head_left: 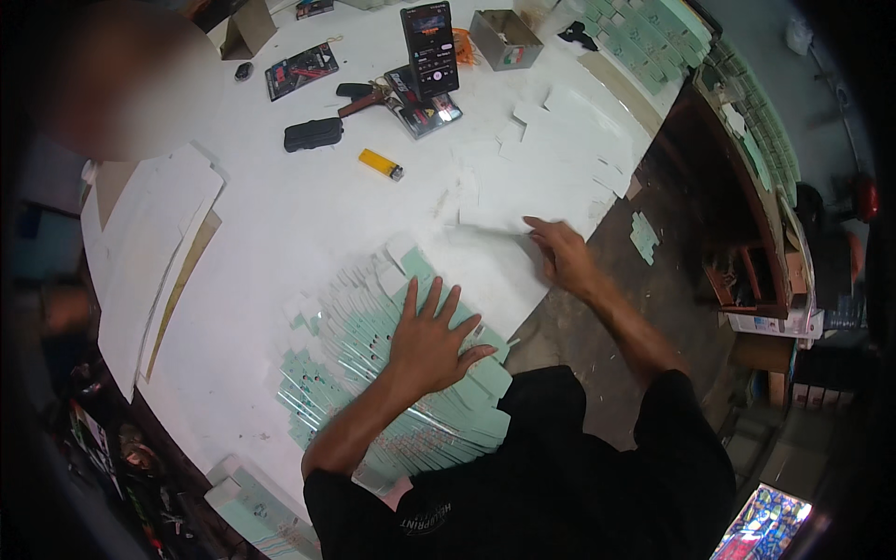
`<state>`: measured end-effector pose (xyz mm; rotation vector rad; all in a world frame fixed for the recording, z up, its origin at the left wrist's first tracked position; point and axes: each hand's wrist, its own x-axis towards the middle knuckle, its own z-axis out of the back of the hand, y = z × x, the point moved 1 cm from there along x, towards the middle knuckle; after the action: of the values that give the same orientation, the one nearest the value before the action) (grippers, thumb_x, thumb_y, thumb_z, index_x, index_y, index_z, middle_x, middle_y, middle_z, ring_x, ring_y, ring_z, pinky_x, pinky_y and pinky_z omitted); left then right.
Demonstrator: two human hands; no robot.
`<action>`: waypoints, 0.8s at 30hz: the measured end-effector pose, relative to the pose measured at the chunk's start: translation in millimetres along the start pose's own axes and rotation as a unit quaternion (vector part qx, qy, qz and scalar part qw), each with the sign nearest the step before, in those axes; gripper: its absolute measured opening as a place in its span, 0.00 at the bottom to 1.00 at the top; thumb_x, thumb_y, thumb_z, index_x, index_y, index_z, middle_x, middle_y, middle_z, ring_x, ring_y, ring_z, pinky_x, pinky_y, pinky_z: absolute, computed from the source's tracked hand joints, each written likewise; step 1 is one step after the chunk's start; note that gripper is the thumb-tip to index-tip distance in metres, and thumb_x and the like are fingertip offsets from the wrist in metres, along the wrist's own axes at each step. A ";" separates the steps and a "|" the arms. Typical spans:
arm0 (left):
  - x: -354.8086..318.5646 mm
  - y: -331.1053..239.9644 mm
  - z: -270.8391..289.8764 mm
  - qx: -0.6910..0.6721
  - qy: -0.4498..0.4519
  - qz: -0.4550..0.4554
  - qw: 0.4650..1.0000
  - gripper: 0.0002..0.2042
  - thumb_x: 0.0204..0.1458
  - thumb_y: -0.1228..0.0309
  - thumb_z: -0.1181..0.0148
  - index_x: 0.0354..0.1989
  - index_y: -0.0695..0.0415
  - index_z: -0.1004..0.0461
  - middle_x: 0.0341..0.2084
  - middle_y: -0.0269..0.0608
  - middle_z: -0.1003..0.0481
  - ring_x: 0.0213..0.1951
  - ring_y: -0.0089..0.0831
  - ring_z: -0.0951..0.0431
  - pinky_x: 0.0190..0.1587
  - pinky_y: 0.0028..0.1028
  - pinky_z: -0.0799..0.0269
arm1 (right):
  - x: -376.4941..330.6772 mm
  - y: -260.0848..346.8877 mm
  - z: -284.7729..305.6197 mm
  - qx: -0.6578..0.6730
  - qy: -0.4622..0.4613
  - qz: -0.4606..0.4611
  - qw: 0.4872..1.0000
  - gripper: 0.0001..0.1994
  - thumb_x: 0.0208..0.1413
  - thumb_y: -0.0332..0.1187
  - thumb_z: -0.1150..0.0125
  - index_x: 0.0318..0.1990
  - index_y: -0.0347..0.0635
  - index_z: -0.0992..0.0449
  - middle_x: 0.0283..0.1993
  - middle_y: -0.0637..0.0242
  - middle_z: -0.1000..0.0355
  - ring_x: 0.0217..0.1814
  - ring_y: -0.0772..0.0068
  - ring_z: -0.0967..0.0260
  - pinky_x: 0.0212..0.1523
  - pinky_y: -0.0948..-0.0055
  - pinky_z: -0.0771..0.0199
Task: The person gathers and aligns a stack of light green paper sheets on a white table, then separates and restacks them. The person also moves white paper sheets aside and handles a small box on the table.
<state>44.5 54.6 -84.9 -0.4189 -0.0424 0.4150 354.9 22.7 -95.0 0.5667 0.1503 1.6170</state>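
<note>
Mint-green cartons (420,434) under the splayed, empty left hand (425,347) could slide if its pressure shifts; the half-curled right hand (558,250) apparently pinches a blurred pale strip (495,231).

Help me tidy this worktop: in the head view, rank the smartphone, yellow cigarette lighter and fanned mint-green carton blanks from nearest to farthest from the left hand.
1. Fanned mint-green carton blanks: directly beneath the left hand.
2. Yellow cigarette lighter: beyond the hand, slightly left.
3. Smartphone: farthest, propped upright well beyond the lighter.
</note>
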 end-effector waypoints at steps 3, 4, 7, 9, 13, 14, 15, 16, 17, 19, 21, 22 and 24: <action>-6.9 -2.9 -3.9 0.020 -0.007 0.010 1.000 0.24 0.65 0.46 0.44 0.62 0.45 0.19 0.70 0.58 0.32 0.74 0.63 0.39 0.77 0.65 0.60 | -10.8 19.6 -25.0 0.150 0.071 -0.113 0.980 0.25 0.63 0.33 0.33 0.66 0.41 0.27 0.53 0.47 0.24 0.56 0.44 0.26 0.58 0.45 0.29; -3.6 -1.1 -2.1 0.024 -0.019 0.007 1.000 0.22 0.67 0.50 0.45 0.61 0.45 0.18 0.69 0.57 0.31 0.73 0.62 0.37 0.77 0.64 0.58 | -4.6 27.1 -23.3 0.056 0.070 -0.076 0.993 0.25 0.64 0.36 0.34 0.66 0.39 0.27 0.52 0.47 0.26 0.55 0.45 0.28 0.58 0.46 0.30; -6.3 -0.5 -3.0 0.036 -0.033 0.004 0.999 0.23 0.66 0.52 0.44 0.67 0.44 0.24 0.70 0.56 0.31 0.73 0.62 0.38 0.77 0.63 0.57 | -2.2 42.8 -28.6 -0.156 0.101 0.001 0.983 0.37 0.64 0.53 0.36 0.68 0.27 0.31 0.51 0.48 0.33 0.55 0.49 0.36 0.58 0.50 0.36; -4.6 -1.5 -0.2 0.028 -0.052 0.014 0.998 0.26 0.67 0.53 0.45 0.72 0.45 0.29 0.70 0.56 0.31 0.73 0.62 0.38 0.77 0.62 0.56 | 2.9 51.9 -29.7 -0.151 0.115 -0.009 0.982 0.39 0.64 0.52 0.36 0.69 0.24 0.34 0.51 0.48 0.33 0.55 0.49 0.35 0.57 0.49 0.36; -4.0 -0.1 1.5 0.012 -0.067 0.020 0.998 0.32 0.67 0.54 0.45 0.78 0.48 0.40 0.70 0.56 0.32 0.74 0.62 0.38 0.77 0.61 0.54 | 5.9 63.2 -23.6 -0.144 0.196 -0.016 0.970 0.40 0.65 0.50 0.37 0.70 0.20 0.37 0.55 0.47 0.32 0.58 0.49 0.36 0.59 0.47 0.36; -3.6 -0.3 2.3 0.007 -0.064 0.020 0.998 0.32 0.67 0.54 0.45 0.78 0.50 0.39 0.71 0.57 0.32 0.74 0.61 0.39 0.77 0.61 0.54 | 2.3 59.1 -28.2 -0.156 0.162 0.015 0.974 0.39 0.65 0.48 0.36 0.70 0.20 0.37 0.54 0.47 0.31 0.56 0.49 0.34 0.57 0.47 0.35; -2.5 -2.2 2.6 0.001 -0.061 0.020 0.998 0.32 0.67 0.54 0.46 0.77 0.52 0.39 0.71 0.58 0.33 0.75 0.61 0.39 0.77 0.61 0.55 | -0.5 56.0 -32.0 -0.168 0.128 0.044 0.976 0.38 0.64 0.47 0.36 0.70 0.21 0.37 0.52 0.47 0.30 0.55 0.50 0.33 0.56 0.47 0.33; -1.5 -3.1 2.8 -0.005 -0.058 0.020 0.998 0.32 0.68 0.54 0.46 0.77 0.54 0.38 0.72 0.58 0.34 0.75 0.61 0.40 0.77 0.61 0.55 | -2.8 53.6 -34.1 -0.180 0.094 0.074 0.976 0.37 0.64 0.45 0.36 0.70 0.21 0.36 0.50 0.47 0.28 0.53 0.50 0.31 0.55 0.48 0.31; -0.7 -2.6 3.0 -0.007 -0.063 0.020 0.998 0.33 0.67 0.55 0.44 0.77 0.55 0.39 0.73 0.59 0.36 0.76 0.60 0.42 0.77 0.60 0.56 | -4.7 50.0 -35.5 -0.127 0.105 0.018 0.986 0.34 0.64 0.43 0.37 0.68 0.22 0.34 0.48 0.47 0.27 0.51 0.49 0.29 0.53 0.48 0.29; -2.6 -2.2 1.8 -0.010 -0.071 0.031 0.997 0.35 0.64 0.56 0.41 0.78 0.56 0.40 0.75 0.59 0.40 0.77 0.59 0.45 0.78 0.60 0.57 | 11.9 69.6 -29.5 -0.016 0.133 -0.088 0.987 0.26 0.64 0.38 0.38 0.63 0.25 0.28 0.43 0.47 0.24 0.46 0.47 0.26 0.49 0.50 0.25; 0.9 -10.4 14.6 0.063 -0.036 0.026 0.997 0.38 0.61 0.58 0.38 0.78 0.57 0.42 0.76 0.60 0.43 0.78 0.60 0.48 0.78 0.61 0.59 | 2.5 73.7 -42.2 0.233 0.149 -0.119 0.954 0.19 0.63 0.34 0.40 0.55 0.28 0.25 0.39 0.44 0.23 0.43 0.42 0.24 0.46 0.51 0.23; 4.0 -13.1 21.0 0.103 -0.018 0.018 0.994 0.40 0.59 0.59 0.36 0.79 0.57 0.44 0.77 0.61 0.45 0.79 0.61 0.50 0.78 0.61 0.60 | -4.4 76.9 -50.9 0.354 0.146 -0.133 0.914 0.16 0.62 0.32 0.41 0.51 0.29 0.23 0.37 0.42 0.23 0.41 0.40 0.23 0.44 0.51 0.22; 3.5 -3.2 9.1 0.040 0.013 -0.025 0.999 0.42 0.55 0.60 0.33 0.79 0.56 0.43 0.78 0.62 0.47 0.79 0.64 0.52 0.78 0.63 0.61 | -7.0 89.7 -66.3 0.274 0.223 -0.236 0.905 0.12 0.62 0.31 0.42 0.47 0.31 0.23 0.42 0.35 0.22 0.48 0.34 0.22 0.47 0.48 0.23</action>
<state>47.7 56.8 -75.5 -0.3443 -0.0103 0.3609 245.4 18.7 -116.6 0.5187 1.0334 1.1890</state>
